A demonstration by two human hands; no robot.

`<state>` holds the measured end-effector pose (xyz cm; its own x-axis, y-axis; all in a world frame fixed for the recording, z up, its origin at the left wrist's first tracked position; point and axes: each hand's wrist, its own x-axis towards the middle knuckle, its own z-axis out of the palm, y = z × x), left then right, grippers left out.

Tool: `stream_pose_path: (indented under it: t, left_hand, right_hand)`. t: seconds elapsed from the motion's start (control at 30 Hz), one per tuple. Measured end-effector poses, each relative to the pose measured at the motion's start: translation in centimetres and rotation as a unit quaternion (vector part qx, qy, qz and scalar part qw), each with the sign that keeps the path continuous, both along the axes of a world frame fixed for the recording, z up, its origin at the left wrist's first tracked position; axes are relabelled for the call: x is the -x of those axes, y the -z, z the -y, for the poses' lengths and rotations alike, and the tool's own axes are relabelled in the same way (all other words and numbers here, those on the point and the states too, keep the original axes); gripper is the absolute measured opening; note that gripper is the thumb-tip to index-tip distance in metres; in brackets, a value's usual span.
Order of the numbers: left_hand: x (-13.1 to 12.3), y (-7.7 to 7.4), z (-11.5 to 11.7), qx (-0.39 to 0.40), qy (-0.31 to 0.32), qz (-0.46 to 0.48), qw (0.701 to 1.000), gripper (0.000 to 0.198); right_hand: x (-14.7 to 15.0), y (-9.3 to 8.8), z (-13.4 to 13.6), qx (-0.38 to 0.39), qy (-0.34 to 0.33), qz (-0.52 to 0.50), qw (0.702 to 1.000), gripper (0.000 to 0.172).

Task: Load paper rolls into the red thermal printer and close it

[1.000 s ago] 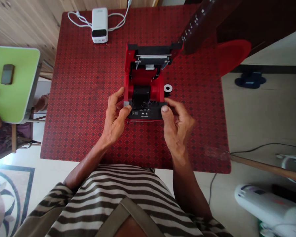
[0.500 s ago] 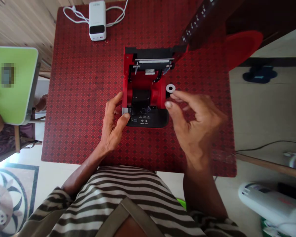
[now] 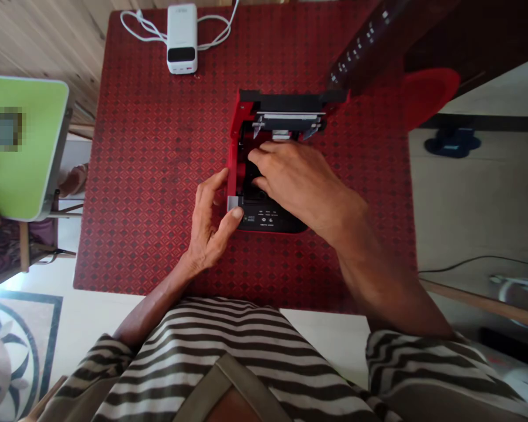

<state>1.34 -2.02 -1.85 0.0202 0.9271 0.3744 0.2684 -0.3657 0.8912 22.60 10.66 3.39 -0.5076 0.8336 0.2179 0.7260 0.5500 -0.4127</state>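
Now, L hand [image 3: 206,234] gripping red receipt printer [image 3: 268,220], R hand [image 3: 297,184] inside, grip unclear

Power bank [image 3: 182,40] behind receipt printer [image 3: 268,221]

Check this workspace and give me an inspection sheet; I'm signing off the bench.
Surface: table under a red patterned cloth.
Job's things: red receipt printer, lid open, black control panel at its front.
Clutter: white power bank at the table's far end.
Hands: left hand on the printer's front corner; right hand inside the printer.
Cables: white cable looped around the power bank; thin black cable off right.
Surroundings: green tabletop left; patterned floor.
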Motion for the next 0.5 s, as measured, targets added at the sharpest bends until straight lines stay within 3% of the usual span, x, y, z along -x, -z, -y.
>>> stream_pose_path:
  t: [0.2,0.4,0.5]
  left_hand:
    - [0.2,-0.1,0.1,0.001,0.019,0.008,1.000,0.073]
    - [0.4,-0.2,0.1,-0.002,0.027,0.006,1.000,0.073]
    - [0.4,-0.1,0.0,-0.001,0.025,-0.007,1.000,0.074]
  right_hand:
    - [-0.7,-0.2,-0.9,0.036,-0.024,-0.006,0.999,0.015]
    - [-1.8,-2.5,0.7,-0.017,-0.032,0.061,0.997,0.012]
    - [-1.7,-3.0,1.7,-0.036,-0.005,0.032,0.999,0.006]
